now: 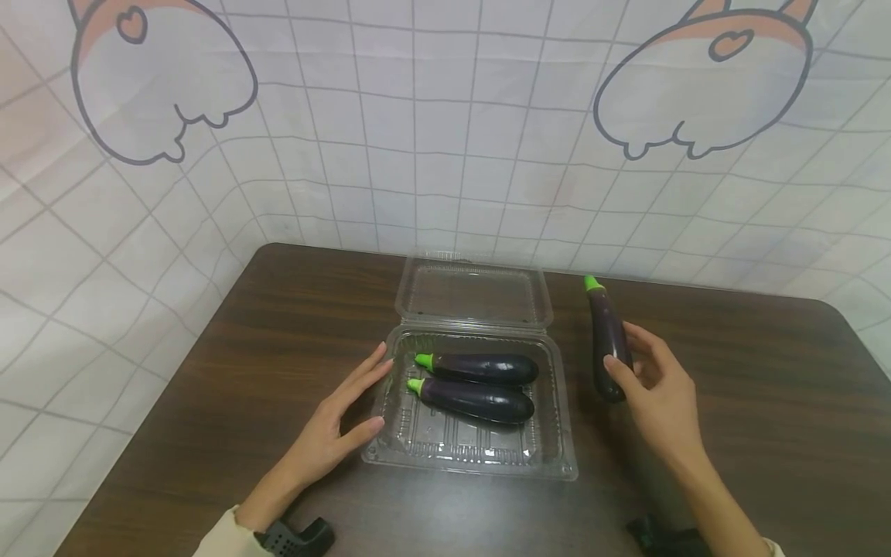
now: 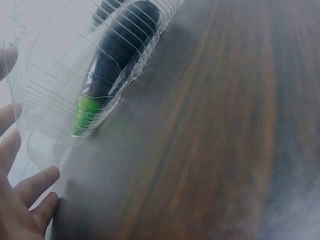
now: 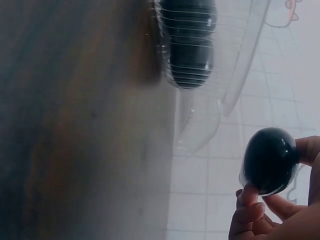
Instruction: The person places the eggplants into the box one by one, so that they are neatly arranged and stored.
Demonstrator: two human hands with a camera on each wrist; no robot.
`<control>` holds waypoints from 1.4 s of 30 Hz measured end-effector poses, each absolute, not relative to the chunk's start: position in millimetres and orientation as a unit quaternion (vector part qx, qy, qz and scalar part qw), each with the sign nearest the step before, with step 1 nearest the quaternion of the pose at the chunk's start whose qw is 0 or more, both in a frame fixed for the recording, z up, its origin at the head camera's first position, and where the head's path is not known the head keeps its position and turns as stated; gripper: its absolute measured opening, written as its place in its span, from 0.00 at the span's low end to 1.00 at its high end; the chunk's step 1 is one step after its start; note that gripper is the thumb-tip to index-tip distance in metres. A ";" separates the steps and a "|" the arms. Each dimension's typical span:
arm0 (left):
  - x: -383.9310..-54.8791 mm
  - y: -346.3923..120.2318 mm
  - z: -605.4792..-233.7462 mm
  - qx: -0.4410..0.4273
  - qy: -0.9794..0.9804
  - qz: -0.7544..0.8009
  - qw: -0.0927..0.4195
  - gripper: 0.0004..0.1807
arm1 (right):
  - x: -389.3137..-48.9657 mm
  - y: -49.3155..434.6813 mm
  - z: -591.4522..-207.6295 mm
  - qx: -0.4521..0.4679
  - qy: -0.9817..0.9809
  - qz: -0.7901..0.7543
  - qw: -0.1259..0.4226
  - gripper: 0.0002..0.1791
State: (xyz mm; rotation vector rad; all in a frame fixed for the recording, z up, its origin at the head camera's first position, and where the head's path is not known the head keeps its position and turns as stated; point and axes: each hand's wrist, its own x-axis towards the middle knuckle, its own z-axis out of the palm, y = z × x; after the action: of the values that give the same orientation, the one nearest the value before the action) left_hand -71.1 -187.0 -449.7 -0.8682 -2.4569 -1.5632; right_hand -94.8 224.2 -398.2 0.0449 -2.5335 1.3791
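Honestly, my right hand (image 1: 664,391) had the loose eggplant (image 1: 607,333) gripped near its fat end, just right of the open plastic clamshell (image 1: 480,464) holding two eggplants (image 1: 476,401); my left hand (image 1: 330,429) lay relaxed beside it. Snug, not squeezing, seemed best for slick skin.

A dark brown, wood-grained table (image 1: 759,379) stretches wide, far corners rounded, and behind it rises a creased white sheet (image 1: 445,147) ruled in grey squares! Up top, a plump orange-and-white cartoon animal rump (image 1: 163,77) at left, another rump (image 1: 703,93) at right, hearts on both!
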 end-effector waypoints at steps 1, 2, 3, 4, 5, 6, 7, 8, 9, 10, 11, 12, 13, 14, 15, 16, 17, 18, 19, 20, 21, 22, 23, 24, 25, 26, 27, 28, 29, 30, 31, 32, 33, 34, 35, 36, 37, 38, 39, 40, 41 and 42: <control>-71.1 -187.1 -449.7 -0.285 -0.807 -0.514 0.052 0.36 | -95.1 223.8 -396.7 0.018 -0.871 0.474 0.128 0.30; -71.1 -187.1 -449.7 -0.286 -0.807 -0.514 0.052 0.36 | -95.1 223.4 -395.0 0.021 -0.871 0.474 0.127 0.30; -71.2 -187.2 -449.9 -0.286 -0.807 -0.515 0.052 0.36 | -95.3 222.6 -393.3 0.023 -0.871 0.475 0.127 0.30; -71.2 -187.3 -450.1 -0.286 -0.806 -0.515 0.051 0.36 | -95.4 221.8 -391.4 0.026 -0.871 0.474 0.126 0.30; -71.3 -187.3 -450.2 -0.286 -0.806 -0.516 0.051 0.36 | -95.3 220.8 -389.5 0.031 -0.871 0.474 0.124 0.30; -71.3 -187.3 -450.2 -0.286 -0.806 -0.516 0.051 0.36 | -95.2 219.7 -387.5 0.037 -0.870 0.477 0.120 0.30; -71.3 -187.3 -450.3 -0.286 -0.806 -0.516 0.050 0.36 | -95.2 218.5 -385.6 0.045 -0.869 0.479 0.116 0.30; -71.4 -187.3 -450.3 -0.287 -0.805 -0.516 0.050 0.35 | -95.1 217.3 -383.8 0.054 -0.868 0.480 0.112 0.30; -71.4 -187.3 -450.4 -0.286 -0.806 -0.517 0.049 0.35 | -95.1 216.1 -382.1 0.066 -0.868 0.481 0.107 0.30; -71.4 -187.2 -450.3 -0.286 -0.805 -0.517 0.049 0.35 | -95.0 215.0 -380.6 0.078 -0.868 0.480 0.103 0.30; -71.6 -187.2 -450.3 -0.285 -0.806 -0.517 0.049 0.35 | -95.0 213.9 -379.4 0.091 -0.868 0.478 0.099 0.31; -71.6 -187.3 -450.3 -0.285 -0.806 -0.517 0.048 0.35 | -95.1 213.0 -378.2 0.104 -0.869 0.474 0.096 0.31; -71.5 -187.2 -450.3 -0.285 -0.806 -0.517 0.048 0.35 | -95.2 212.2 -377.3 0.117 -0.871 0.468 0.095 0.31; -71.5 -187.2 -450.2 -0.285 -0.807 -0.516 0.048 0.35 | -95.3 211.5 -376.4 0.128 -0.871 0.464 0.094 0.31; -71.4 -187.3 -450.1 -0.285 -0.807 -0.516 0.049 0.35 | -95.7 210.8 -375.5 0.139 -0.873 0.458 0.096 0.31; -71.5 -187.4 -450.0 -0.285 -0.807 -0.515 0.049 0.35 | -96.3 210.3 -374.8 0.149 -0.875 0.451 0.099 0.32; -71.6 -187.5 -449.9 -0.285 -0.808 -0.514 0.050 0.35 | -97.3 209.9 -374.1 0.159 -0.875 0.446 0.103 0.32; -71.6 -187.5 -449.8 -0.286 -0.808 -0.513 0.050 0.35 | -98.5 209.6 -373.3 0.169 -0.874 0.442 0.108 0.32; -71.6 -187.5 -449.6 -0.286 -0.808 -0.513 0.051 0.36 | -99.6 209.3 -372.5 0.177 -0.873 0.440 0.111 0.32; -71.8 -187.5 -449.7 -0.286 -0.808 -0.512 0.052 0.36 | -100.7 208.9 -371.4 0.185 -0.872 0.439 0.113 0.32; -71.8 -187.5 -449.6 -0.285 -0.808 -0.513 0.051 0.36 | -101.7 208.3 -370.2 0.192 -0.871 0.438 0.114 0.32; -71.8 -187.3 -449.3 -0.284 -0.809 -0.512 0.051 0.36 | -102.6 207.7 -369.0 0.198 -0.868 0.441 0.111 0.32; -71.7 -187.3 -449.3 -0.283 -0.809 -0.512 0.051 0.36 | -103.3 206.8 -367.6 0.204 -0.866 0.444 0.107 0.32; -71.5 -187.2 -449.2 -0.283 -0.809 -0.513 0.051 0.36 | -103.8 205.8 -366.3 0.210 -0.862 0.451 0.100 0.32; -71.3 -187.2 -449.1 -0.282 -0.809 -0.513 0.050 0.36 | -104.0 204.3 -364.7 0.217 -0.857 0.459 0.092 0.32; -71.2 -187.1 -449.1 -0.281 -0.809 -0.513 0.050 0.36 | -104.4 202.7 -363.7 0.226 -0.852 0.465 0.086 0.32; -71.0 -187.1 -448.9 -0.281 -0.809 -0.513 0.050 0.36 | -104.6 201.0 -362.9 0.236 -0.847 0.469 0.083 0.33; -71.0 -187.2 -448.8 -0.281 -0.809 -0.514 0.050 0.36 | -105.3 199.1 -362.5 0.248 -0.842 0.472 0.080 0.33; -71.0 -187.2 -448.7 -0.281 -0.809 -0.514 0.050 0.36 | -106.0 197.1 -362.3 0.261 -0.838 0.472 0.079 0.34; -70.9 -187.2 -448.6 -0.281 -0.809 -0.514 0.050 0.36 | -106.8 194.9 -362.2 0.276 -0.832 0.474 0.078 0.34; -70.9 -187.1 -448.5 -0.282 -0.808 -0.515 0.050 0.36 | -107.5 192.6 -362.2 0.290 -0.827 0.476 0.077 0.35; -70.9 -187.1 -448.5 -0.282 -0.808 -0.515 0.050 0.35 | -108.3 190.7 -362.6 0.302 -0.824 0.474 0.079 0.35; -70.8 -187.0 -448.5 -0.282 -0.808 -0.515 0.050 0.35 | -109.2 188.6 -362.9 0.314 -0.820 0.472 0.079 0.35; -70.8 -187.0 -448.7 -0.282 -0.808 -0.515 0.050 0.35 | -110.0 186.8 -363.1 0.324 -0.817 0.471 0.076 0.35; -70.7 -187.0 -448.9 -0.282 -0.808 -0.515 0.049 0.35 | -110.7 185.1 -363.3 0.332 -0.814 0.470 0.075 0.35; -70.7 -187.1 -449.2 -0.282 -0.808 -0.515 0.050 0.35 | -111.2 183.6 -363.6 0.340 -0.811 0.472 0.071 0.35; -70.6 -187.1 -449.4 -0.282 -0.808 -0.515 0.050 0.35 | -111.7 182.4 -363.8 0.344 -0.810 0.470 0.068 0.34; -70.6 -187.3 -449.6 -0.282 -0.808 -0.515 0.049 0.35 | -112.2 181.4 -363.9 0.348 -0.810 0.466 0.067 0.34; -70.7 -187.4 -449.8 -0.282 -0.809 -0.514 0.049 0.35 | -112.6 180.5 -364.0 0.351 -0.809 0.467 0.062 0.34; -70.7 -187.5 -449.9 -0.282 -0.809 -0.514 0.050 0.36 | -112.9 179.7 -364.2 0.353 -0.808 0.468 0.057 0.34; -70.8 -187.5 -449.8 -0.282 -0.808 -0.514 0.049 0.36 | -113.3 178.7 -364.2 0.356 -0.806 0.470 0.052 0.34; -70.9 -187.6 -449.7 -0.282 -0.809 -0.514 0.050 0.36 | -113.7 177.8 -364.3 0.359 -0.803 0.474 0.046 0.33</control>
State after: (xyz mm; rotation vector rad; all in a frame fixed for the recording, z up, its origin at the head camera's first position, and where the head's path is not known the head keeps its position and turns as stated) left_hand -70.9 -187.6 -449.7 -0.8578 -2.4641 -1.5650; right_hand -113.7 177.8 -364.3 1.0944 -2.4513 1.4454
